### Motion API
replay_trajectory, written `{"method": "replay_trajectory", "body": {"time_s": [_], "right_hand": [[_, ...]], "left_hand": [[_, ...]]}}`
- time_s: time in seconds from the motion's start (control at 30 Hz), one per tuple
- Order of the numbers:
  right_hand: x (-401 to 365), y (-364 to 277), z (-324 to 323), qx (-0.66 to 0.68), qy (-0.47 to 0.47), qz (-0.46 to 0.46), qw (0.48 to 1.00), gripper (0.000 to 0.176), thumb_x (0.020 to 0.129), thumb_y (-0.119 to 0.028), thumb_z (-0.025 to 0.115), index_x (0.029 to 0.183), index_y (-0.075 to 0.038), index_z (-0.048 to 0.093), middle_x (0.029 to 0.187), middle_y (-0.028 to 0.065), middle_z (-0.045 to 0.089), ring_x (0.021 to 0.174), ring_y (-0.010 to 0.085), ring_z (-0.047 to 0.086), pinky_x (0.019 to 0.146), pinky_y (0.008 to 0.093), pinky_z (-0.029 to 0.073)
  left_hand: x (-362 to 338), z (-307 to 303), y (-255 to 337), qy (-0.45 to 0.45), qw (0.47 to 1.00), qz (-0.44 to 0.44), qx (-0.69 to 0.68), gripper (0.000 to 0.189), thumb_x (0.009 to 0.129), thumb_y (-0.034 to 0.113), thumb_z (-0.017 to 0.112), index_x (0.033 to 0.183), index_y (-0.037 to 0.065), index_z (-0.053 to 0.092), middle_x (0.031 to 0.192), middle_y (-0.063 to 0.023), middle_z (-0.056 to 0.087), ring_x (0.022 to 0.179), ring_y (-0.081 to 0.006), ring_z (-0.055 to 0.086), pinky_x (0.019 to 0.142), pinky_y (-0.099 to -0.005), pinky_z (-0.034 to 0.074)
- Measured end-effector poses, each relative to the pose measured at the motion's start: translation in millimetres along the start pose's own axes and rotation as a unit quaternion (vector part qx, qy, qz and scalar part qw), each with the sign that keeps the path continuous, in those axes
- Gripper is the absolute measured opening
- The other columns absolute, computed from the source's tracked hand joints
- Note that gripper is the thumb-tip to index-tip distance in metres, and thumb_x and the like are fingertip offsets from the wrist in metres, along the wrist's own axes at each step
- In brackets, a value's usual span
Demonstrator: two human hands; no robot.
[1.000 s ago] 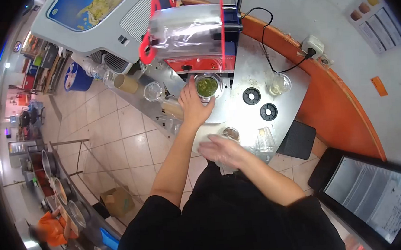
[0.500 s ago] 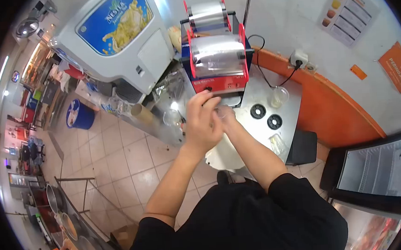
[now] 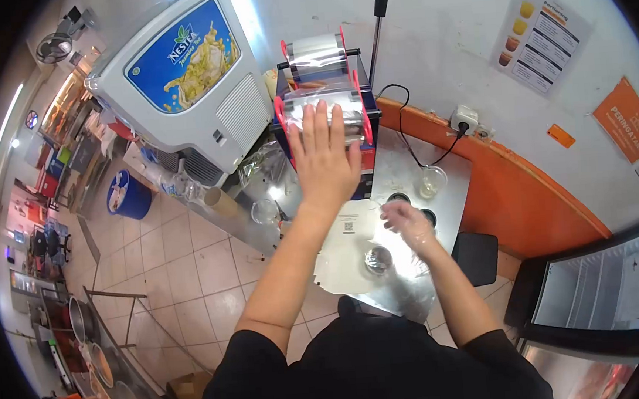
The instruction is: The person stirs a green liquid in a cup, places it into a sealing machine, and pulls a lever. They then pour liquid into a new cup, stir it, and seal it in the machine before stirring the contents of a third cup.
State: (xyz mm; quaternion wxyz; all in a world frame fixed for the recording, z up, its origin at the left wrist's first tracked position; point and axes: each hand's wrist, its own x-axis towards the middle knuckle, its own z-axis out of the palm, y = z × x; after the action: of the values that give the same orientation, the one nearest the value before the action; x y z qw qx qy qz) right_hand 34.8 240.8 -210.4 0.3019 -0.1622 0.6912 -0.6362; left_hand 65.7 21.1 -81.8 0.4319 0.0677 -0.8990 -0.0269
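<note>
My left hand lies flat with its fingers stretched over the front film roll of the cup sealing machine; it seems to touch the film. Off to the right, my right hand is empty, its fingers loosely apart above the metal table. Below it a clear plastic cup stands on a pale paper sheet with a printed code. Two black rings, one of them at the back, are partly covered by my right hand.
A lever rises behind the machine. To the left stand a drink dispenser, a brown cardboard tube and a clear round plastic item. Another clear cup is at the right, near a cable and plug.
My hands were together in front of the machine. The left has moved up onto the film roll, and the right has moved right and down. The cup now stands visible on the paper.
</note>
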Motion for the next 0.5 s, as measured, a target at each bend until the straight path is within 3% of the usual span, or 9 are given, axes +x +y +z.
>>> {"method": "replay_trajectory", "body": {"time_s": [0.13, 0.2, 0.33, 0.4, 0.5], "right_hand": [[5, -53, -50, -0.032, 0.04, -0.136, 0.989, 0.024, 0.104, -0.012, 0.058, 0.123, 0.001, 0.066, 0.098, 0.007, 0.071, 0.089, 0.0127, 0.067, 0.083, 0.0263, 0.054], [10, -93, -61, -0.09, 0.051, -0.212, 0.972, 0.019, 0.103, -0.009, 0.058, 0.115, 0.0, 0.07, 0.093, 0.0074, 0.072, 0.086, 0.0129, 0.069, 0.079, 0.0286, 0.055], [56, -172, -73, -0.244, 0.039, -0.414, 0.876, 0.019, 0.097, -0.009, 0.064, 0.113, -0.001, 0.071, 0.093, 0.0157, 0.073, 0.083, 0.0265, 0.073, 0.079, 0.0348, 0.057], [76, -201, -67, -0.264, 0.053, -0.399, 0.876, 0.018, 0.096, -0.007, 0.063, 0.111, -0.001, 0.071, 0.095, 0.0183, 0.074, 0.085, 0.0336, 0.073, 0.079, 0.038, 0.058], [96, -214, -54, -0.296, 0.008, -0.477, 0.828, 0.031, 0.091, -0.007, 0.066, 0.121, -0.002, 0.067, 0.112, 0.0215, 0.071, 0.1, 0.0393, 0.07, 0.087, 0.0442, 0.057]], "left_hand": [[34, 2, -5, 0.02, 0.998, 0.014, 0.054, 0.054, 0.093, 0.027, 0.067, 0.14, 0.002, 0.056, 0.14, -0.0173, 0.058, 0.136, -0.0378, 0.049, 0.117, -0.0594, 0.03], [48, 0, -6, 0.018, 0.998, 0.022, 0.062, 0.04, 0.095, 0.027, 0.065, 0.128, 0.003, 0.063, 0.127, -0.0133, 0.066, 0.124, -0.0327, 0.057, 0.112, -0.0543, 0.035], [63, 3, -12, -0.042, 0.997, 0.002, 0.071, 0.029, 0.098, 0.027, 0.063, 0.118, 0.006, 0.067, 0.114, -0.0082, 0.071, 0.109, -0.0275, 0.063, 0.101, -0.0489, 0.041], [74, 5, -14, -0.067, 0.994, -0.017, 0.082, 0.029, 0.1, 0.03, 0.058, 0.112, 0.007, 0.072, 0.106, -0.011, 0.074, 0.1, -0.0304, 0.068, 0.094, -0.049, 0.045], [95, 2, -15, -0.185, 0.976, -0.073, 0.089, 0.038, 0.103, 0.036, 0.049, 0.108, 0.008, 0.075, 0.11, -0.0148, 0.075, 0.102, -0.035, 0.071, 0.094, -0.054, 0.048]]}}
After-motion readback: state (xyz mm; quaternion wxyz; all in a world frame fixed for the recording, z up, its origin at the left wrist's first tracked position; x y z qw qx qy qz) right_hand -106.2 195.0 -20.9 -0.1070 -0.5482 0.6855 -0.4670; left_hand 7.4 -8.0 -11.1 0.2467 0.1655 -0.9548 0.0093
